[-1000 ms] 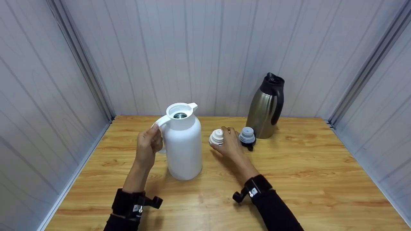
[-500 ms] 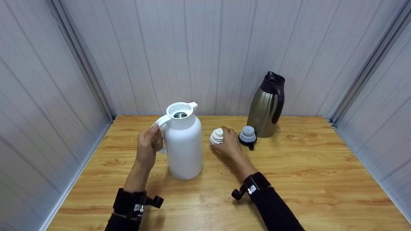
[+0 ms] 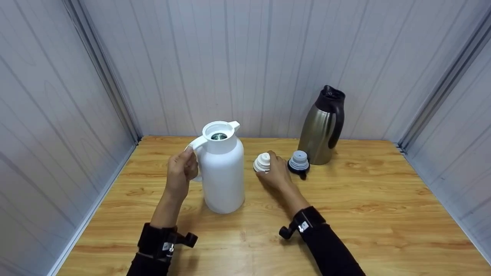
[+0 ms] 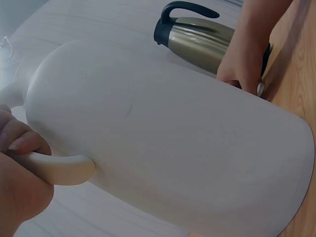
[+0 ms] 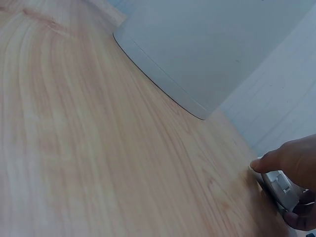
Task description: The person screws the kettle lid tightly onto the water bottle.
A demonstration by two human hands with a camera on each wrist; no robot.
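On the left, the person's left hand curls its fingers round the looped handle of a tall white plastic insulated jug, which stands upright on the light wooden counter with its round mouth open and uncovered. The handle sits on the jug's left flank, toward that hand; the small pouring lip points to the right and away.

Just right of the jug, the right hand rests low on the counter, its fingers closed round a small white ribbed stopper that stands upright, narrow end up. The stopper lies beside the jug's right shoulder but well below its mouth, so the mouth is up and to the left of the stopper; the jug's long axis is vertical, and the stopper's runs the same way. Of the two hands, the right is the one that has the stopper, and the left only steadies the body.

Close to the right of that hand a second stopper, grey ribbed on a dark base, stands free, touched by nothing. Behind it, nearer the pale panelled back wall, is a bronze-toned steel carafe with a black top and handle, upright and also open at the top.
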